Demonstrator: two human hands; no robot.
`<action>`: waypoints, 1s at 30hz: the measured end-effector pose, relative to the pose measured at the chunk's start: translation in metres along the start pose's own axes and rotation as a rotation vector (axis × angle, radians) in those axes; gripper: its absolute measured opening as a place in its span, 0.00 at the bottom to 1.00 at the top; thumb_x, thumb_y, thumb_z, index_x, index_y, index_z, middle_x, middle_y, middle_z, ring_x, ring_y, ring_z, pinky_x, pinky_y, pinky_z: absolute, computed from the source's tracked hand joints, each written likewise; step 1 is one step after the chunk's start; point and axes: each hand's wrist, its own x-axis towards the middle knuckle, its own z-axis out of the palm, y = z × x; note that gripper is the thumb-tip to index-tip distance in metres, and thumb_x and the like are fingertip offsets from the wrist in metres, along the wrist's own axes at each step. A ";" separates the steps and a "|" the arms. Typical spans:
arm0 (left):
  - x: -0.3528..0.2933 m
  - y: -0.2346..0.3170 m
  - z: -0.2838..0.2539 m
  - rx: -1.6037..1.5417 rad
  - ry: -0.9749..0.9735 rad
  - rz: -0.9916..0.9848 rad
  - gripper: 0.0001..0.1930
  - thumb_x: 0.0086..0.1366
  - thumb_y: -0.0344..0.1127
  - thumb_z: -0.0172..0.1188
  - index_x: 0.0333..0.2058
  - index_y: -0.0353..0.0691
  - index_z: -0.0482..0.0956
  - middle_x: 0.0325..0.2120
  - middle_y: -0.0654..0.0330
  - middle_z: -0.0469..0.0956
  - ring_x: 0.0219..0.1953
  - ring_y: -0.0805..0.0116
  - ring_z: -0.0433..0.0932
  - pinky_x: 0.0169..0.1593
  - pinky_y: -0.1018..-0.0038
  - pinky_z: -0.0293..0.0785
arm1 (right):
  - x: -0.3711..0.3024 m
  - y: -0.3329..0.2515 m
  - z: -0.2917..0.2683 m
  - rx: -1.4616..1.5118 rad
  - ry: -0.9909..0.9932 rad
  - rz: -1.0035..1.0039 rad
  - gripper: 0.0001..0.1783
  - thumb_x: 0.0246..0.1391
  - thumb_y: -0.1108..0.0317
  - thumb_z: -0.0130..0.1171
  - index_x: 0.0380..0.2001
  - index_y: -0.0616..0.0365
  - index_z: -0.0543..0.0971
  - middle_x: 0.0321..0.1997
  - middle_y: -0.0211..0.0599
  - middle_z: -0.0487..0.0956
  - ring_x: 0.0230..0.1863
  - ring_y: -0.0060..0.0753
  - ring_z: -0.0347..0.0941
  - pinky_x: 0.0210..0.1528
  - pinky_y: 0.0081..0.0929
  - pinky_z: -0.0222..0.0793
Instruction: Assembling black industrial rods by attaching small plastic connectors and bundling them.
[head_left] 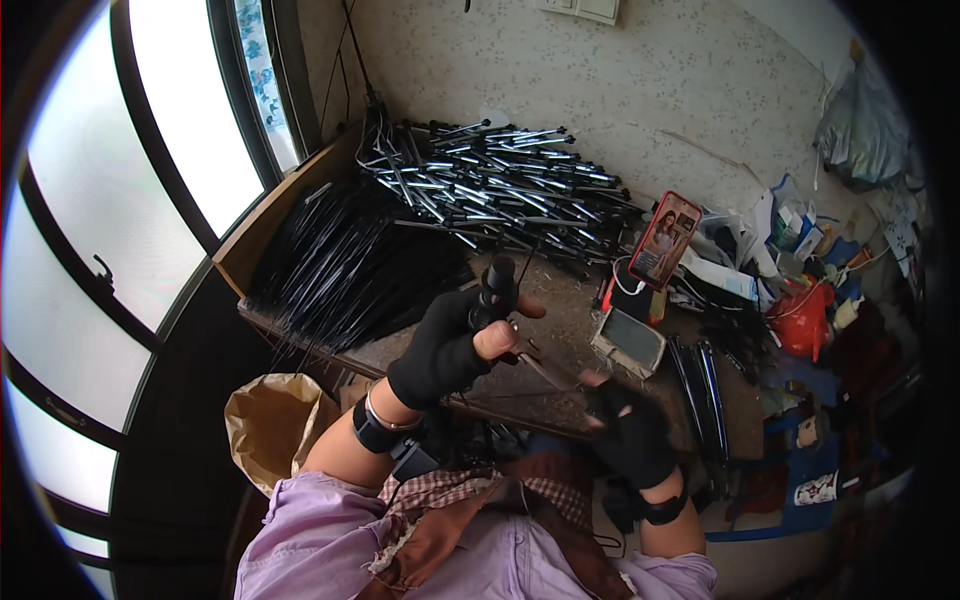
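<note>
2 gloved hands work left of the phone

The left hand (440, 350) wears a black glove with bare fingertips. It is closed around a fat black part (497, 285). That part is to the left of the red-edged phone (665, 240) and a bit nearer the person. The right hand (632, 430), in a black glove too, is on the person's side of the phone. Its fingers are bent in, but I can't tell how tight. A thin strip (545, 370) shows between the 2 hands; I can't tell what it is.

Just on the near side of the phone sits a gray block (628, 342). Left of the phone is a big pile of shiny rods (500, 185). Farther left is a heap of thin black sticks (350, 270). Right of the phone is a red bag (803, 318).
</note>
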 end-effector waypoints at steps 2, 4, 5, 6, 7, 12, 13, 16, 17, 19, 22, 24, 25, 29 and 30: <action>0.004 0.006 0.001 -0.041 -0.080 -0.052 0.26 0.49 0.48 0.67 0.40 0.34 0.76 0.21 0.66 0.74 0.27 0.79 0.71 0.33 0.81 0.66 | -0.005 -0.018 0.007 1.310 -0.845 0.558 0.28 0.38 0.70 0.64 0.47 0.62 0.71 0.32 0.36 0.76 0.35 0.26 0.72 0.39 0.23 0.67; 0.005 0.006 0.001 -0.066 -0.113 -0.078 0.25 0.49 0.48 0.67 0.39 0.34 0.76 0.22 0.66 0.74 0.27 0.79 0.71 0.33 0.81 0.66 | -0.004 -0.023 0.016 1.292 -0.832 0.458 0.26 0.39 0.69 0.63 0.46 0.62 0.72 0.32 0.36 0.76 0.35 0.26 0.72 0.39 0.23 0.67; 0.005 0.004 0.002 -0.053 -0.112 -0.083 0.25 0.48 0.48 0.68 0.38 0.34 0.76 0.22 0.66 0.74 0.27 0.79 0.71 0.33 0.81 0.66 | -0.004 -0.024 0.023 1.278 -0.815 0.358 0.25 0.39 0.69 0.63 0.45 0.62 0.73 0.33 0.37 0.77 0.36 0.26 0.72 0.39 0.23 0.67; 0.006 0.001 0.003 -0.040 -0.110 -0.088 0.26 0.46 0.49 0.69 0.37 0.35 0.77 0.22 0.66 0.74 0.27 0.79 0.71 0.33 0.81 0.66 | -0.003 -0.025 0.026 1.263 -0.799 0.259 0.23 0.40 0.68 0.62 0.44 0.63 0.74 0.33 0.37 0.77 0.36 0.27 0.72 0.39 0.23 0.67; 0.008 0.000 0.006 -0.008 -0.105 -0.105 0.26 0.45 0.50 0.70 0.36 0.35 0.77 0.22 0.66 0.74 0.27 0.79 0.71 0.33 0.81 0.66 | -0.002 -0.024 0.023 1.282 -0.804 0.252 0.23 0.40 0.68 0.62 0.44 0.63 0.74 0.33 0.37 0.77 0.36 0.27 0.72 0.39 0.23 0.67; 0.004 -0.007 -0.004 0.273 -0.064 0.121 0.29 0.39 0.52 0.73 0.34 0.37 0.77 0.22 0.66 0.74 0.28 0.78 0.72 0.33 0.80 0.67 | 0.000 -0.021 -0.009 0.647 -0.286 0.391 0.23 0.42 0.65 0.63 0.44 0.61 0.74 0.34 0.38 0.78 0.38 0.32 0.74 0.41 0.27 0.67; 0.005 -0.010 -0.005 0.213 -0.093 0.110 0.29 0.37 0.52 0.74 0.34 0.37 0.77 0.23 0.66 0.75 0.28 0.78 0.72 0.34 0.80 0.67 | -0.001 -0.019 -0.011 0.657 -0.340 0.403 0.22 0.42 0.66 0.63 0.43 0.60 0.74 0.34 0.38 0.78 0.39 0.35 0.74 0.41 0.30 0.68; 0.011 -0.014 0.001 0.068 -0.189 0.085 0.31 0.34 0.52 0.76 0.34 0.38 0.77 0.23 0.65 0.75 0.28 0.77 0.73 0.34 0.78 0.68 | -0.030 -0.004 0.029 1.264 -0.705 0.397 0.22 0.43 0.68 0.62 0.44 0.60 0.73 0.33 0.39 0.77 0.36 0.37 0.74 0.38 0.30 0.68; 0.011 -0.010 0.003 0.108 -0.181 0.050 0.34 0.32 0.56 0.75 0.34 0.38 0.77 0.25 0.65 0.73 0.30 0.76 0.71 0.35 0.78 0.67 | -0.031 -0.005 0.034 1.576 -0.891 0.378 0.22 0.43 0.69 0.61 0.44 0.61 0.73 0.32 0.40 0.76 0.35 0.37 0.74 0.37 0.30 0.69; 0.010 -0.008 0.005 0.195 -0.161 -0.026 0.40 0.29 0.63 0.73 0.36 0.38 0.76 0.28 0.66 0.70 0.33 0.74 0.68 0.37 0.77 0.64 | -0.017 -0.016 0.022 1.274 -0.710 0.375 0.23 0.43 0.68 0.61 0.45 0.62 0.72 0.35 0.41 0.76 0.37 0.37 0.74 0.40 0.31 0.68; 0.007 -0.012 0.001 0.220 -0.108 0.034 0.34 0.32 0.56 0.75 0.34 0.38 0.77 0.25 0.65 0.73 0.30 0.75 0.71 0.35 0.76 0.67 | 0.000 -0.029 0.009 0.661 -0.340 0.339 0.26 0.43 0.66 0.61 0.47 0.63 0.71 0.42 0.43 0.76 0.42 0.37 0.73 0.46 0.32 0.67; 0.009 -0.013 0.001 0.232 -0.085 0.074 0.31 0.33 0.52 0.76 0.33 0.38 0.77 0.23 0.64 0.75 0.28 0.75 0.72 0.35 0.76 0.68 | -0.007 -0.020 0.011 0.428 -0.201 0.357 0.24 0.45 0.66 0.60 0.47 0.63 0.71 0.42 0.42 0.76 0.45 0.35 0.71 0.48 0.32 0.66; 0.011 -0.014 0.002 0.236 -0.073 0.108 0.30 0.33 0.52 0.76 0.33 0.38 0.77 0.23 0.64 0.75 0.28 0.75 0.72 0.35 0.77 0.68 | -0.011 -0.018 0.012 0.312 -0.131 0.362 0.24 0.47 0.66 0.60 0.47 0.64 0.71 0.42 0.41 0.76 0.46 0.34 0.71 0.48 0.32 0.65; 0.011 -0.012 0.001 0.293 -0.047 0.173 0.28 0.35 0.50 0.76 0.32 0.38 0.77 0.23 0.64 0.74 0.28 0.76 0.72 0.34 0.78 0.68 | -0.025 -0.031 0.020 0.968 -0.485 0.477 0.21 0.48 0.69 0.59 0.46 0.63 0.71 0.42 0.37 0.76 0.46 0.32 0.70 0.47 0.30 0.65; 0.010 -0.009 0.000 0.339 -0.049 0.175 0.27 0.36 0.49 0.76 0.32 0.38 0.77 0.22 0.64 0.74 0.28 0.77 0.72 0.33 0.78 0.68 | -0.024 -0.029 0.018 0.969 -0.489 0.476 0.21 0.48 0.69 0.59 0.46 0.63 0.71 0.42 0.37 0.76 0.46 0.32 0.70 0.47 0.30 0.65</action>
